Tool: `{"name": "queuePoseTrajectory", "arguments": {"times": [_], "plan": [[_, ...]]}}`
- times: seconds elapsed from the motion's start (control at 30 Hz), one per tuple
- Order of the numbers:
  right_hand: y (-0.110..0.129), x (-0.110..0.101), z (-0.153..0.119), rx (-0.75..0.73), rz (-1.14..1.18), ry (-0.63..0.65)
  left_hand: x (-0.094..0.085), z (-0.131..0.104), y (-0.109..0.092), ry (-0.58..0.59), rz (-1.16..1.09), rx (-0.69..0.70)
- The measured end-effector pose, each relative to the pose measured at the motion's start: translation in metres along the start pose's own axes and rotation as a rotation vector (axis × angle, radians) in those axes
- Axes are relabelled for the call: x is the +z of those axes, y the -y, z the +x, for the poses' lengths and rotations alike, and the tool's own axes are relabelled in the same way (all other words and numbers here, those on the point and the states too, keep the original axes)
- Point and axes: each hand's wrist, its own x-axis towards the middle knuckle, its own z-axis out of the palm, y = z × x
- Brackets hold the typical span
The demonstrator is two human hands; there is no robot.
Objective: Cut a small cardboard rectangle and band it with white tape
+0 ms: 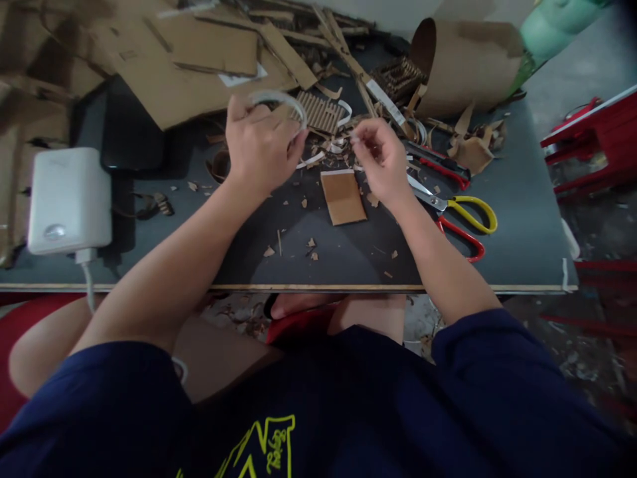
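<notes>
My left hand (261,143) is raised over the table, its fingers closed on a pale curved band (281,97) that looks like part of a tape roll. To its right, my right hand (382,159) is pinched shut, with a tiny whitish bit at the fingertips that is too small to name. Between and just below the hands lies a small square of cardboard (344,199) with a white strip along its far edge. Scissors (448,202) with one yellow and one red handle rest partly behind my right wrist.
A red utility knife (445,169) lies beyond the scissors. Cardboard sheets (213,50) and scraps are heaped at the back, near a cardboard tube (468,63) and a ridged cardboard piece (323,111). A white power bank (70,199) with a cable stands at the left.
</notes>
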Motion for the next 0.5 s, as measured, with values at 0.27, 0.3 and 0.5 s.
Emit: {"name": "queuePoseTrajectory", "arguments": {"times": [0.27, 0.3, 0.5], "plan": [[0.032, -0.002, -0.003, -0.064, -0.044, 0.15, 0.013, 0.002, -0.006, 0.085, -0.501, -0.107], [0.031, -0.002, -0.003, -0.07, -0.058, 0.146, 0.008, 0.004, -0.012, 0.112, -0.549, -0.091], [0.029, -0.003, -0.004, -0.095, -0.009, 0.189, -0.005, 0.006, -0.023, 0.168, -0.578, -0.175]]}}
